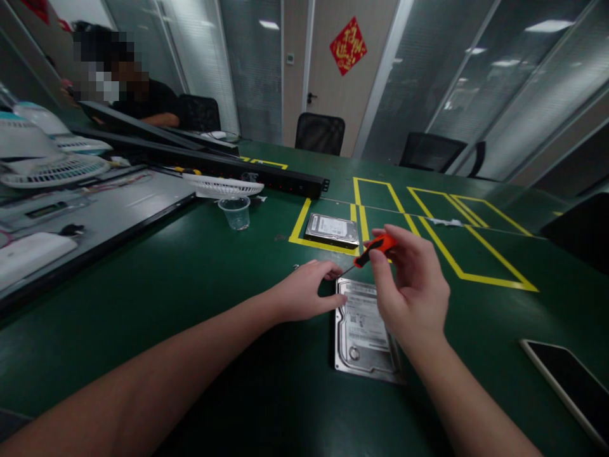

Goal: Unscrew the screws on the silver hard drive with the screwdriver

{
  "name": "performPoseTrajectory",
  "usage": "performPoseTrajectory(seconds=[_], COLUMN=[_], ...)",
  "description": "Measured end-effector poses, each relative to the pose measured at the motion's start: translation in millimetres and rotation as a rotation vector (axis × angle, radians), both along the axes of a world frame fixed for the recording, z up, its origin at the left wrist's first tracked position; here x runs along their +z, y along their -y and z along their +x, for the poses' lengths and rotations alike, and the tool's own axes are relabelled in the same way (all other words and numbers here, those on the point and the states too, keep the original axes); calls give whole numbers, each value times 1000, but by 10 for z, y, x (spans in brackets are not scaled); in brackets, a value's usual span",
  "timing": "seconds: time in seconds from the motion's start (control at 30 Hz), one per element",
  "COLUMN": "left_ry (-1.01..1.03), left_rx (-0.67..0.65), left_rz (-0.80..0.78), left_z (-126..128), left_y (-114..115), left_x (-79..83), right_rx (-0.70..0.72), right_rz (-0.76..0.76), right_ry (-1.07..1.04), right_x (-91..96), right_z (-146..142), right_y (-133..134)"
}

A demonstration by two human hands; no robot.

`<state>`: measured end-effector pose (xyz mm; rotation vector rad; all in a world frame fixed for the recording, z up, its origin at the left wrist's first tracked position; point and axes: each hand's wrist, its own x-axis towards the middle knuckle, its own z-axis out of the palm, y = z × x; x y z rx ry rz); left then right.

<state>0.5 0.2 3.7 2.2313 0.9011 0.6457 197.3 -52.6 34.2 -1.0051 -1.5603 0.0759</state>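
A silver hard drive (364, 327) with a white label lies on the green table, its long side pointing away from me. My left hand (311, 292) holds it at the upper left: the thumb rests on the edge and the bent fingers are by the far corner. In my right hand (413, 285) is an orange and black screwdriver (375, 249), gripped by its handle and slanting down to the left. Its shaft reaches that same corner beside my left fingertips; whether the tip sits in a screw cannot be made out.
A second hard drive (332, 230) lies within yellow tape just beyond. To its left are a clear plastic cup (235, 212), a white slatted fan cover (223, 186) and a long black power strip (285, 179). A phone (566, 381) lies right. Another person (157, 101) sits far left.
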Motion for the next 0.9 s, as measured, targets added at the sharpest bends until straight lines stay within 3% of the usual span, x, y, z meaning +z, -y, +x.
performPoseTrajectory(seconds=[0.13, 0.33, 0.6, 0.9], left_ry=[-2, 20, 22, 65], left_rx=[6, -1, -15, -40], left_rz=[3, 3, -20, -54], left_z=[3, 3, -2, -4], left_y=[3, -10, -16, -20], left_x=[3, -15, -11, 5], right_rx=[-54, 77, -33, 9], right_rz=[19, -15, 25, 4], right_ry=[0, -29, 0, -6], right_x=[-19, -19, -24, -16], right_z=[20, -7, 21, -1], right_y=[-27, -4, -38, -5])
